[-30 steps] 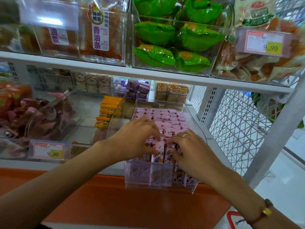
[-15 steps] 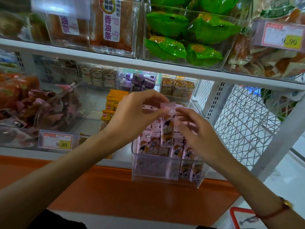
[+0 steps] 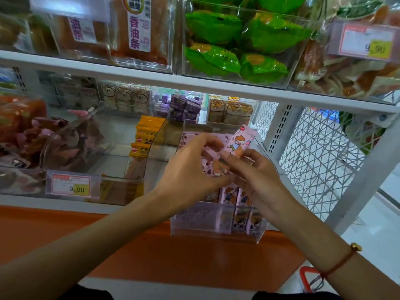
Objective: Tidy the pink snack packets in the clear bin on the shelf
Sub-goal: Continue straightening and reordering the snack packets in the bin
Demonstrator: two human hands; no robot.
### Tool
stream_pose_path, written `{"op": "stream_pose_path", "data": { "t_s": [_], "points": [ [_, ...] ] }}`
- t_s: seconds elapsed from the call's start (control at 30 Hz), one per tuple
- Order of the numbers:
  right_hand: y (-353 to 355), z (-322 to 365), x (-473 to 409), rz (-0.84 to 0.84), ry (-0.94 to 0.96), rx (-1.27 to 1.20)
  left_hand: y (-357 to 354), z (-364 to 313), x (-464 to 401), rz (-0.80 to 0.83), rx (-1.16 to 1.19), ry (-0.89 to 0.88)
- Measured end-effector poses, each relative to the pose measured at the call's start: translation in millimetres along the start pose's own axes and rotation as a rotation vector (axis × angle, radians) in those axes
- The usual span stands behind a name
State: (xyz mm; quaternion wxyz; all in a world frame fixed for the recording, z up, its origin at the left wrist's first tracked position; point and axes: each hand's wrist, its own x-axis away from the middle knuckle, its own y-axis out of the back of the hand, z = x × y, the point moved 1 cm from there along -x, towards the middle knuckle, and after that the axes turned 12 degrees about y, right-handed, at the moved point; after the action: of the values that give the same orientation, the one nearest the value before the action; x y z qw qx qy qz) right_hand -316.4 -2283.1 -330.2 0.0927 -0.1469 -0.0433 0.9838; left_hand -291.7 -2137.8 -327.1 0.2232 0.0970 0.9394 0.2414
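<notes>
Both hands are up over the clear bin (image 3: 216,232) on the shelf (image 3: 216,85). The right hand (image 3: 257,176) pinches a pink packet (image 3: 239,140), tipped up, maybe to turn it. The left hand (image 3: 190,169) curls round more pink packets (image 3: 211,164). The other packets (image 3: 229,194) stand in the bin.

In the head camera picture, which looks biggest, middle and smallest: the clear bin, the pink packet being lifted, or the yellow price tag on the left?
1. clear bin, clearly largest.
2. and 3. lifted pink packet and price tag: similar, and the packet is partly hidden by the hands, so no ranking.
</notes>
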Motion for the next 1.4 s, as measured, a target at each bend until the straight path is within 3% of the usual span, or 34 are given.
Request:
{"op": "stream_pose_path", "data": {
  "t_s": [0.23,0.43,0.57,0.77,0.9,0.97,1.17,1.4],
  "points": [
    [6,6,-3,0.122,0.068,-0.104,1,6,-4,0.021,-0.067,-0.001],
    [5,4,1,-0.011,0.189,0.161,3,10,-6,-0.049,-0.157,-0.068],
    [3,7,2,0.006,0.225,0.218,6,7,-7,-0.069,-0.112,-0.076],
    [8,8,0,-0.013,0.111,0.202,10,3,-10,0.301,0.279,0.162],
    [6,5,2,-0.001,0.035,0.190,6,5,-12,0.401,0.400,0.317],
    [6,4,1,0.005,0.048,0.173,6,5,-11,0.379,0.361,0.267],
    [2,11,3,0.133,0.243,0.095,13,5,-11,0.110,0.177,0.014],
    [3,9,4,0.187,0.322,0.130,13,10,-12,0.087,0.107,-0.020]
  ]
}}
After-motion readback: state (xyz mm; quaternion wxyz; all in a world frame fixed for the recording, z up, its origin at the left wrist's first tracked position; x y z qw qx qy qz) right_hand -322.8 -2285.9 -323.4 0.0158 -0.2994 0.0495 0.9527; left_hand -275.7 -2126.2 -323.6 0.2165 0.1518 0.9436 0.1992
